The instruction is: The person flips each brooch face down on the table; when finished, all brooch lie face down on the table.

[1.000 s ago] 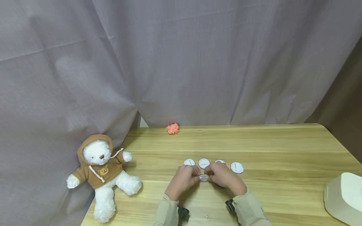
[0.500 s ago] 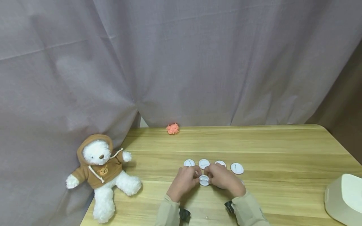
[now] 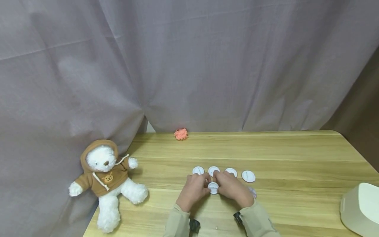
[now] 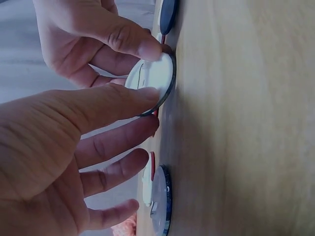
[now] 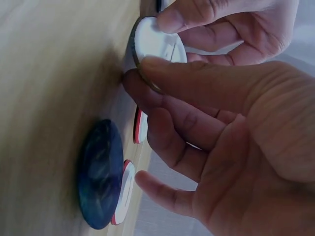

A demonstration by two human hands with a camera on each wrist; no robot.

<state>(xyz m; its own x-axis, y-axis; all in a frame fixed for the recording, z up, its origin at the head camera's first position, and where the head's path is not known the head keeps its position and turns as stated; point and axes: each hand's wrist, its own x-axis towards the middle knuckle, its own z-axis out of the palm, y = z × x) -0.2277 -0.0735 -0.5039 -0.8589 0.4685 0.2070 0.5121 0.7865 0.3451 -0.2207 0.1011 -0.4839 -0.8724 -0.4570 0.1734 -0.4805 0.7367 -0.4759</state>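
A round button badge (image 3: 213,188), its white pin-back facing up, is held between both hands just above the table. My left hand (image 3: 193,190) pinches its left side, with the thumb (image 4: 140,97) on the white back. From the right, my right hand (image 3: 232,188) pinches the opposite edge, its thumb (image 5: 172,73) on the back too. The badge's front is hidden. Beyond the hands lie more badges pin side up: a left one (image 3: 198,170), a middle one (image 3: 214,170), another (image 3: 231,171) and a right one (image 3: 248,176).
A purplish badge (image 3: 253,192) lies partly hidden by the right wrist; the right wrist view shows a dark blue badge (image 5: 101,174). A plush bear (image 3: 108,177) sits at left, an orange yarn bundle (image 3: 181,134) at the back, a whitish container (image 3: 359,209) at right.
The held badge has turned from nearly edge-on to showing its white back. The hands have barely shifted, and the purplish badge by the right wrist has come into sight.
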